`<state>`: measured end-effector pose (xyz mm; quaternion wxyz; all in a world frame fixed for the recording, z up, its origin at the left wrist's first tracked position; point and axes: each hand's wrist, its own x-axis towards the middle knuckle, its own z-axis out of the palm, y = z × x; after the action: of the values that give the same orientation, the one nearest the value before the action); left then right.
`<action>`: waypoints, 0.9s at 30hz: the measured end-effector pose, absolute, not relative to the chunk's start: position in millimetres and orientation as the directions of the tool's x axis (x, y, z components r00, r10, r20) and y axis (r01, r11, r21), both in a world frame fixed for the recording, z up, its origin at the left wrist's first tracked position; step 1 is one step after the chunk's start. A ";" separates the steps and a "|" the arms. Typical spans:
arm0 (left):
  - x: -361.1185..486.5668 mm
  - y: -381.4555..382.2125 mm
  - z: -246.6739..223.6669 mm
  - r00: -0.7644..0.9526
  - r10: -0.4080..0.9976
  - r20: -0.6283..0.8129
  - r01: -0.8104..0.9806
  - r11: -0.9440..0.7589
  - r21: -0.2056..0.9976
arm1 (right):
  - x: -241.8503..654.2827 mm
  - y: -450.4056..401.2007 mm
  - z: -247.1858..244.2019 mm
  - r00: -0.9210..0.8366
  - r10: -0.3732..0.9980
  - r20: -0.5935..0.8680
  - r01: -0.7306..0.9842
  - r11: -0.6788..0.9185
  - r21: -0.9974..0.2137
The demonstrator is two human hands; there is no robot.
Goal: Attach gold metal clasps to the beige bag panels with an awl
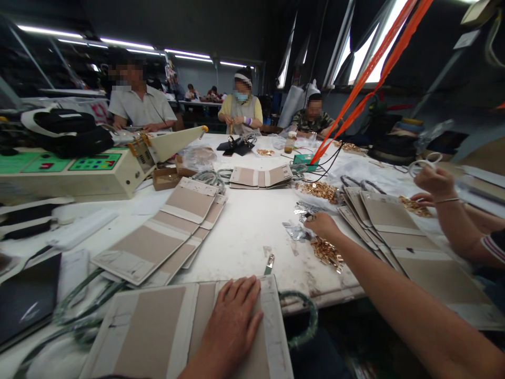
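Note:
My left hand (pixel 236 316) lies flat with fingers stretched on a beige bag panel (pixel 153 321) with pale taped strips, at the table's front edge. A green wrapped handle (pixel 305 310) loops out past the panel's right side. Just beyond the panel lies a small tool with a shiny metal end (pixel 270 261). Out to the right, my right hand (pixel 322 226) has its fingers pinched together at small silver metal pieces (pixel 298 231); what they grip is hidden. Gold-coloured metal pieces (pixel 326 252) are heaped right below that hand.
Stacked bag panels lie at the left (pixel 161 231), the back (pixel 260 177) and the right (pixel 394 226). A machine (pixel 67 176) stands at left. Orange straps (pixel 366 79) hang to a green box (pixel 305 162). A co-worker's hand (pixel 436 181) is at right; several people sit beyond.

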<state>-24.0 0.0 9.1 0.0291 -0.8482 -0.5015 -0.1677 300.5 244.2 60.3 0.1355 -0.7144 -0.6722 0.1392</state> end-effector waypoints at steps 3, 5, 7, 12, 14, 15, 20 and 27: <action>-22.0 -1.6 11.3 0.429 0.867 0.254 0.862 -0.477 0.171 | 295.2 228.9 78.5 0.023 1.000 0.004 0.909 -0.020 -0.417; -20.5 -2.7 13.6 0.419 0.882 0.214 0.865 -0.460 0.202 | 287.7 216.3 89.7 -0.024 1.000 0.005 0.895 0.023 -0.446; -19.2 -3.7 16.5 0.408 0.895 0.182 0.868 -0.442 0.229 | 278.5 204.1 97.3 -0.075 0.997 -0.022 0.876 0.055 -0.480; -17.9 -6.0 22.1 0.389 0.912 0.132 0.868 -0.411 0.278 | 261.9 190.2 95.2 -0.108 0.991 -0.081 0.841 0.047 -0.538; -18.2 -6.9 21.7 0.384 0.913 0.135 0.865 -0.407 0.293 | 262.4 193.5 90.0 -0.074 0.995 -0.069 0.843 0.026 -0.537; -18.6 -7.2 20.9 0.381 0.913 0.146 0.862 -0.408 0.300 | 264.1 196.2 87.5 -0.056 0.997 -0.056 0.844 0.017 -0.536; -19.7 -7.5 16.2 0.367 0.908 0.203 0.854 -0.415 0.313 | 277.2 205.8 81.6 0.013 1.000 -0.018 0.822 -0.020 -0.568; -17.2 -8.5 19.1 0.369 0.905 0.211 0.854 -0.419 0.307 | 270.4 185.2 94.7 0.037 0.999 -0.033 0.711 -0.050 -0.702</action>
<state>-17.2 -8.5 19.1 -0.0730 -0.8240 -0.5338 -0.1752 270.4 185.2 94.7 0.2628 -0.6706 -0.6373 0.2740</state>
